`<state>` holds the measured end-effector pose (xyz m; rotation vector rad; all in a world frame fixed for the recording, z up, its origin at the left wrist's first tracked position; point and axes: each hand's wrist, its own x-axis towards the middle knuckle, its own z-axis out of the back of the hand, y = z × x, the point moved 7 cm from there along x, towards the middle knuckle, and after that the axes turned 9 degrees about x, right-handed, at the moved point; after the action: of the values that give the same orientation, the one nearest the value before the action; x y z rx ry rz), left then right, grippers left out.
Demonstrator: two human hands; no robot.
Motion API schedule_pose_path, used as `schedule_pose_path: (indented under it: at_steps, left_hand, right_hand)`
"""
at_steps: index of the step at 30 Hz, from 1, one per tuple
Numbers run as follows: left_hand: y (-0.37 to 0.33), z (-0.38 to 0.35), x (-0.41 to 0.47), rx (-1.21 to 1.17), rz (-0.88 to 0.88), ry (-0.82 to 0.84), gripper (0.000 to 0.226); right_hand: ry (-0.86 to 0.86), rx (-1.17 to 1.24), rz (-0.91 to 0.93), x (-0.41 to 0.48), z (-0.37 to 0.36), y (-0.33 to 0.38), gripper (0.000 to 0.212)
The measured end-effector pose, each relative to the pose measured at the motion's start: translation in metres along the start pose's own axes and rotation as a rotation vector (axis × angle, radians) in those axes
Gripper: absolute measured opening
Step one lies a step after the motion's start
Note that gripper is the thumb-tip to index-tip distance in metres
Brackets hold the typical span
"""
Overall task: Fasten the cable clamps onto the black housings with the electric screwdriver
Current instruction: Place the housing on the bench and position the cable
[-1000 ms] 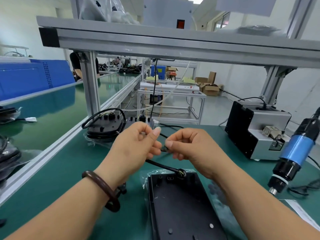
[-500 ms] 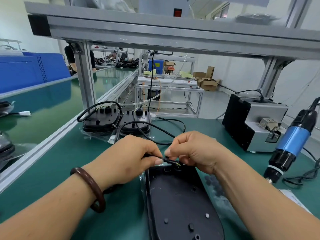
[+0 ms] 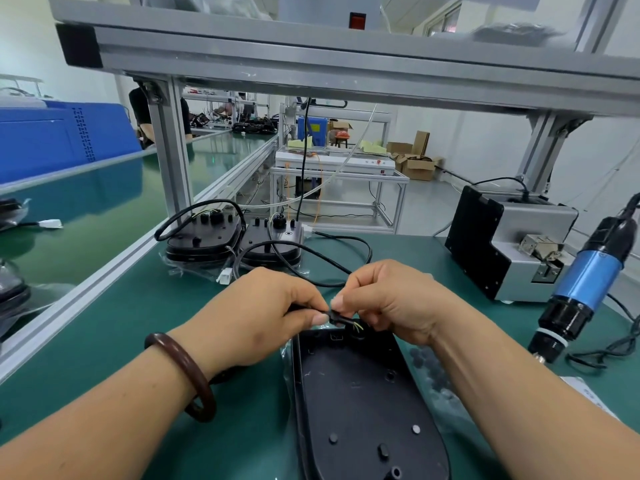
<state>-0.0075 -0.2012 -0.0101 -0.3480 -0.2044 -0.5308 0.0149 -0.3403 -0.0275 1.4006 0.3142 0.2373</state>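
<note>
On the green table (image 3: 114, 341), the left hand (image 3: 263, 317) has its grip pinched on a black cable (image 3: 341, 319) just above the far end of the black housing (image 3: 356, 393). The right hand (image 3: 391, 303) pinches the cable's end. The electric screwdriver (image 3: 585, 289) sits tilted at far right, untouched.

A green mat (image 3: 104, 341) covers the bench beneath an aluminium frame (image 3: 311, 53). A grey-and-black box machine (image 3: 519, 258) stands at the right rear. A blue crate (image 3: 52, 140) sits far left. Cardboard boxes (image 3: 417, 166) lie beyond, beside a white-topped table (image 3: 336, 164).
</note>
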Motion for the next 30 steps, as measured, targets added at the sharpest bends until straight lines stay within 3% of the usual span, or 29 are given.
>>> schedule_pose_path:
  at_steps: [8, 12, 16, 18, 24, 30]
  left_hand:
    - [-0.001, -0.006, -0.003, 0.083, 0.01, 0.004, 0.009]
    - [-0.008, -0.002, -0.007, 0.192, 0.004, -0.063, 0.019]
    - [-0.011, -0.007, -0.011, 0.116, -0.02, -0.019, 0.03]
    - [-0.012, -0.01, -0.012, 0.046, -0.018, -0.011, 0.036]
    - [-0.019, -0.005, -0.015, 0.016, -0.078, -0.167, 0.021]
    - [-0.019, -0.009, -0.014, -0.037, -0.094, -0.169, 0.024]
  right_hand:
    - [0.099, -0.132, -0.002, -0.003, 0.001, 0.002, 0.02]
    - [0.109, -0.132, 0.017, -0.002, 0.002, -0.001, 0.016]
    - [0.114, -0.165, 0.017, 0.0, 0.005, -0.004, 0.022]
    - [0.122, -0.125, -0.001, 0.0, 0.006, -0.007, 0.02]
    - [0.138, -0.031, -0.017, 0.001, 0.008, -0.01, 0.02]
    - [0.146, 0.091, -0.048, 0.002, 0.008, -0.013, 0.023]
